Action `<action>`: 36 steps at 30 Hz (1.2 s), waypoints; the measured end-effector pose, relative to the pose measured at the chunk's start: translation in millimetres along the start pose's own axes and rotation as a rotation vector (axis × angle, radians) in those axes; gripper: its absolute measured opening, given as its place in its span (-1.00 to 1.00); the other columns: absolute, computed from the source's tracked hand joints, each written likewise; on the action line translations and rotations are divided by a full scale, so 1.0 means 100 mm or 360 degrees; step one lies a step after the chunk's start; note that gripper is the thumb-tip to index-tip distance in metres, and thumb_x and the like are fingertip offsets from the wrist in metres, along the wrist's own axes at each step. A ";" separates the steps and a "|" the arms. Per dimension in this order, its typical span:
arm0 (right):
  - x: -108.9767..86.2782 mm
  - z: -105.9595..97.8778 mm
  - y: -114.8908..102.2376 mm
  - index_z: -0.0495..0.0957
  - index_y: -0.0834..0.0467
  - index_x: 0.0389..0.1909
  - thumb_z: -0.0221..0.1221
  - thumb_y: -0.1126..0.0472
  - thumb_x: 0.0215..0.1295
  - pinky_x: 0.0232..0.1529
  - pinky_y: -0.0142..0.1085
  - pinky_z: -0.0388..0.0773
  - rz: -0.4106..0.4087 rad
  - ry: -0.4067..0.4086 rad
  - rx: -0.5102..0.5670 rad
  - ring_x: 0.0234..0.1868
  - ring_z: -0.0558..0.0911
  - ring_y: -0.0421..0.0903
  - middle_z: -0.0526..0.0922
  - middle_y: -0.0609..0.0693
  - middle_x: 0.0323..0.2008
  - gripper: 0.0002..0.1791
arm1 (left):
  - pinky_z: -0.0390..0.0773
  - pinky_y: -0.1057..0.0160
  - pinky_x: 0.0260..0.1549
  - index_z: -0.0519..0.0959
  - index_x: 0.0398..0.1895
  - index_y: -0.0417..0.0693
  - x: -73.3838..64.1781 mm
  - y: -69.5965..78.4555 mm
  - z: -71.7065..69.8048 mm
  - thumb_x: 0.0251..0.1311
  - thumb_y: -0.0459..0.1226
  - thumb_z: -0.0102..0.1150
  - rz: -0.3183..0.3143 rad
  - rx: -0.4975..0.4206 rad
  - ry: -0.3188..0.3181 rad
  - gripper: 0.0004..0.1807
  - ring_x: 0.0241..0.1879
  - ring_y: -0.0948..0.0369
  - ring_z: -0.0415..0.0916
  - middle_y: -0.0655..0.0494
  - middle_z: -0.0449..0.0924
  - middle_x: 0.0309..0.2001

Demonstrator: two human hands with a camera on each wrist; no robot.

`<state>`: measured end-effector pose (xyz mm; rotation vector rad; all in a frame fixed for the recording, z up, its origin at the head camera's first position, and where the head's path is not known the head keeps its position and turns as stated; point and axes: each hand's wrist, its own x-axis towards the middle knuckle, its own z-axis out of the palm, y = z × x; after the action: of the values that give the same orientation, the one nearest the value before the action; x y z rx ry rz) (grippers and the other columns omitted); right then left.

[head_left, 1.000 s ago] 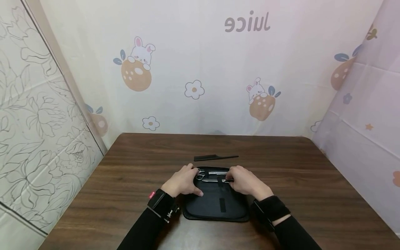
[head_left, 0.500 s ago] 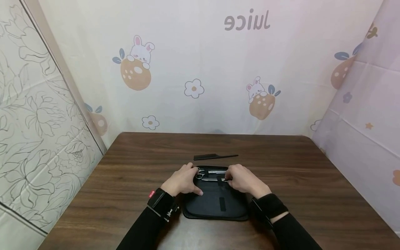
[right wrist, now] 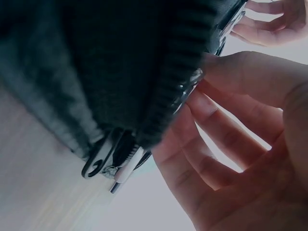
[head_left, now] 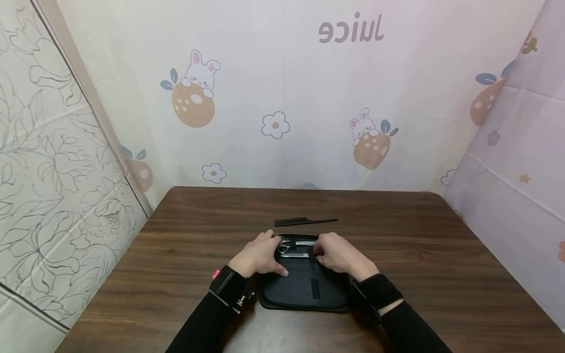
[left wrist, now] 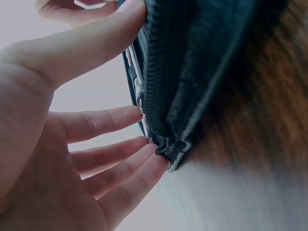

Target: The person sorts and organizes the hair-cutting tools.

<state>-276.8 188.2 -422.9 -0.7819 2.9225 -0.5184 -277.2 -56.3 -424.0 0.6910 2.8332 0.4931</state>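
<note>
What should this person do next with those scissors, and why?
Perhaps use the right hand to settle the nearer scissors gently in the black case: its fingers are at their right end, and the left hand holds the case's left side, which should help steady it.

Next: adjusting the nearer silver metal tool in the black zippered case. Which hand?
Right hand, probably: its curled fingers are at the right end of the silver metal tool. Left hand lies spread along the black zippered case's left edge, better for steadying.
</note>
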 end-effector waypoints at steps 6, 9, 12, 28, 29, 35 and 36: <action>-0.01 -0.01 0.00 0.75 0.11 -0.28 0.31 0.37 0.29 -0.31 -0.19 0.54 0.0035 -0.0014 0.0016 -0.35 0.55 -0.19 0.63 -0.08 -0.31 -0.89 | 0.52 0.01 0.04 0.52 0.28 -0.10 0.00 0.00 0.00 -0.05 0.10 0.59 0.0004 0.0005 0.0001 -0.15 0.14 0.03 0.40 0.00 0.41 0.13; -0.04 -0.03 0.03 0.75 0.12 -0.21 0.30 0.37 0.31 -0.21 -0.14 0.57 0.0022 -0.0020 0.0035 -0.25 0.59 -0.13 0.63 -0.08 -0.26 -0.87 | 0.52 0.02 0.04 0.52 0.28 -0.11 0.00 0.01 0.00 -0.05 0.10 0.59 0.0009 0.0005 0.0003 -0.15 0.13 0.03 0.40 0.00 0.41 0.11; -0.10 -0.08 0.07 0.73 0.15 -0.14 0.27 0.41 0.31 -0.14 -0.09 0.57 0.0001 -0.0022 0.0064 -0.16 0.59 -0.06 0.62 -0.06 -0.21 -0.82 | 0.52 0.00 0.04 0.53 0.28 -0.11 -0.01 0.02 0.00 -0.05 0.09 0.60 0.0006 -0.0006 0.0004 -0.15 0.14 0.02 0.40 0.00 0.41 0.12; -0.18 -0.17 0.17 0.73 0.17 -0.14 0.27 0.49 0.22 -0.20 -0.14 0.57 -0.0006 -0.0098 0.0013 -0.27 0.58 -0.13 0.66 -0.03 -0.26 -0.75 | 0.51 -0.05 0.08 0.52 0.28 -0.12 -0.02 0.04 -0.03 -0.05 0.07 0.60 -0.0009 -0.0025 0.0001 -0.15 0.20 -0.01 0.38 -0.04 0.40 0.19; -0.17 -0.16 0.17 0.74 0.16 -0.17 0.28 0.50 0.21 -0.22 -0.14 0.56 -0.0007 -0.0088 0.0000 -0.28 0.58 -0.14 0.66 -0.04 -0.28 -0.75 | 0.51 -0.05 0.08 0.52 0.28 -0.11 -0.02 0.04 -0.03 -0.05 0.07 0.60 -0.0012 -0.0025 0.0001 -0.15 0.20 -0.01 0.38 -0.04 0.40 0.19; -0.15 -0.11 0.13 0.76 0.14 -0.20 0.28 0.49 0.21 -0.19 -0.13 0.60 -0.0002 -0.0037 -0.0040 -0.25 0.63 -0.13 0.69 -0.04 -0.28 -0.76 | 0.51 -0.05 0.08 0.52 0.28 -0.11 -0.01 0.03 -0.02 -0.06 0.09 0.60 -0.0016 -0.0011 0.0004 -0.14 0.20 0.00 0.38 -0.04 0.40 0.20; -0.14 -0.11 0.12 0.76 0.14 -0.21 0.27 0.49 0.21 -0.20 -0.13 0.61 -0.0013 -0.0034 -0.0032 -0.27 0.64 -0.13 0.70 -0.02 -0.28 -0.76 | 0.51 -0.05 0.08 0.52 0.28 -0.10 -0.01 0.03 -0.02 -0.06 0.09 0.60 -0.0016 -0.0007 0.0005 -0.14 0.20 0.00 0.38 -0.03 0.40 0.20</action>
<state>-272.2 208.5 -416.8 -0.7969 2.9105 -0.4788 -275.4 -55.3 -421.3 0.6755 2.8359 0.4993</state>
